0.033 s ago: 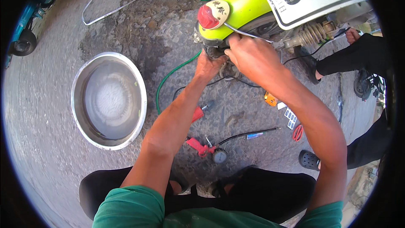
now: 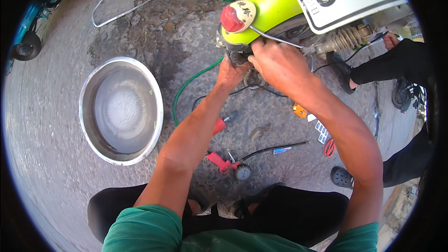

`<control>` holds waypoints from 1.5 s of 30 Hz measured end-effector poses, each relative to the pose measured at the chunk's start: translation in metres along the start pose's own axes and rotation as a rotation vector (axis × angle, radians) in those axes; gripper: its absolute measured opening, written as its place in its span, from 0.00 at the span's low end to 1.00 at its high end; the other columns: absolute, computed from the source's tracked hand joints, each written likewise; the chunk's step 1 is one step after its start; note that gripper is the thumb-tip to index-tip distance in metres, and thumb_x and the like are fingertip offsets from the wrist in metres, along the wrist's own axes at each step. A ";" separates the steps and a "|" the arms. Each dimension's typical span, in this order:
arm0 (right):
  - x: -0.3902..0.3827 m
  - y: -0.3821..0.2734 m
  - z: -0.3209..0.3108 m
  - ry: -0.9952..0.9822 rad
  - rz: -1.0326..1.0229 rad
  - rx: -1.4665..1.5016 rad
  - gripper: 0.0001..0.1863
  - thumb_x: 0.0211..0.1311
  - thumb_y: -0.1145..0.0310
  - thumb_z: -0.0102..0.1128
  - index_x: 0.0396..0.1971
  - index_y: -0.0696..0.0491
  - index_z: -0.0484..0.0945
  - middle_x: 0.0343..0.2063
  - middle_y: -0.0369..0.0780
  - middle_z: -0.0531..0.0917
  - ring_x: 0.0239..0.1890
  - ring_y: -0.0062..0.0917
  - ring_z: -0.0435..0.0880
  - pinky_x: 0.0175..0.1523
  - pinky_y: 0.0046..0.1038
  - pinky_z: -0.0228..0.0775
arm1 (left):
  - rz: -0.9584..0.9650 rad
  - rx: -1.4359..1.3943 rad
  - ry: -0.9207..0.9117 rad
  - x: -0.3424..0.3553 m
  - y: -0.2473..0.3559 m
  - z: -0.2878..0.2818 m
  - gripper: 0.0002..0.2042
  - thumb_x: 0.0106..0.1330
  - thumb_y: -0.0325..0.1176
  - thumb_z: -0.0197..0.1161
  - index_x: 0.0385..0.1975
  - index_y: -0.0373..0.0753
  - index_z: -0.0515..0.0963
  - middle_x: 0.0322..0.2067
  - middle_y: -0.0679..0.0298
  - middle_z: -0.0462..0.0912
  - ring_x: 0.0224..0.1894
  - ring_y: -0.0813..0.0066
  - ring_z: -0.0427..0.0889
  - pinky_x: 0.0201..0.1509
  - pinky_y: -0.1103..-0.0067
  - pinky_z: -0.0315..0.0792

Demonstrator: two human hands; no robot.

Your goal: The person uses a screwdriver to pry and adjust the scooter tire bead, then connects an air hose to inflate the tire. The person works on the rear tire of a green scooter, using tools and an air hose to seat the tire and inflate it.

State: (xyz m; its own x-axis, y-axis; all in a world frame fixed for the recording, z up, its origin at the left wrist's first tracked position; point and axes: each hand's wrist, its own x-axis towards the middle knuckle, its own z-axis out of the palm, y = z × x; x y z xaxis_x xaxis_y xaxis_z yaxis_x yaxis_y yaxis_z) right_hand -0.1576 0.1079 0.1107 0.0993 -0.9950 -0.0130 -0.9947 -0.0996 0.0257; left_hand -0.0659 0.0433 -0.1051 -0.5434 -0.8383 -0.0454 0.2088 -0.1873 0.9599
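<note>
A bike's rear end with a yellow-green mudguard [image 2: 270, 2] fills the top right. A red tail lamp [image 2: 232, 18] is fixed on the mudguard's end. Just below it, my left hand [image 2: 229, 73] is closed around the lower side of a dark tyre [image 2: 239, 58], fingertips hidden. From the right, my right hand [image 2: 279, 60] reaches under the mudguard with bent fingers pressed on the same tyre. The hands nearly meet. Part of the tyre and wheel is hidden behind them.
On the ground lie a steel basin of water [image 2: 157, 112], a red inflator with gauge [image 2: 223, 163], a red-handled tool [image 2: 219, 126], red scissors [image 2: 329, 147], patches [image 2: 321, 131] and a green hose [image 2: 179, 94]. A person's leg [image 2: 387, 67] is at right. A licence plate [image 2: 345, 0] overhangs above.
</note>
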 end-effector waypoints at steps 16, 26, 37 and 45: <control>-0.030 0.031 0.001 0.049 0.035 0.115 0.15 0.63 0.64 0.68 0.40 0.59 0.74 0.34 0.54 0.84 0.39 0.53 0.86 0.42 0.49 0.79 | -0.099 -0.033 -0.070 0.000 -0.003 -0.002 0.31 0.59 0.19 0.72 0.62 0.37 0.66 0.58 0.59 0.81 0.59 0.70 0.79 0.65 0.71 0.73; -0.023 0.031 -0.012 -0.101 0.041 0.163 0.13 0.59 0.68 0.70 0.39 0.59 0.78 0.36 0.52 0.85 0.42 0.51 0.85 0.46 0.48 0.78 | -0.048 -0.061 -0.058 -0.001 -0.002 -0.008 0.33 0.60 0.18 0.71 0.65 0.37 0.64 0.59 0.59 0.80 0.62 0.69 0.77 0.68 0.71 0.71; -0.022 0.041 -0.015 -0.149 -0.097 0.164 0.14 0.58 0.69 0.71 0.42 0.59 0.80 0.38 0.50 0.86 0.44 0.49 0.85 0.49 0.44 0.77 | -0.009 -0.022 -0.025 -0.008 0.008 -0.004 0.32 0.60 0.17 0.69 0.64 0.38 0.64 0.58 0.59 0.80 0.59 0.69 0.79 0.65 0.71 0.73; -0.028 0.037 -0.010 -0.064 -0.023 0.238 0.11 0.59 0.70 0.69 0.38 0.59 0.79 0.39 0.51 0.85 0.44 0.50 0.85 0.47 0.48 0.77 | -0.016 -0.030 0.009 -0.007 0.004 0.000 0.31 0.59 0.16 0.68 0.62 0.37 0.65 0.55 0.60 0.81 0.57 0.69 0.80 0.63 0.71 0.74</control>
State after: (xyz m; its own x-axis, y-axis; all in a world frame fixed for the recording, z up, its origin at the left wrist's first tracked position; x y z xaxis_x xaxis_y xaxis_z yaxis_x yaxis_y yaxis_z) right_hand -0.1968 0.1321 0.1217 0.1271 -0.9891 -0.0743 -0.9713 -0.1090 -0.2114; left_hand -0.0614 0.0489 -0.1008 -0.5395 -0.8396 -0.0635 0.2244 -0.2161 0.9502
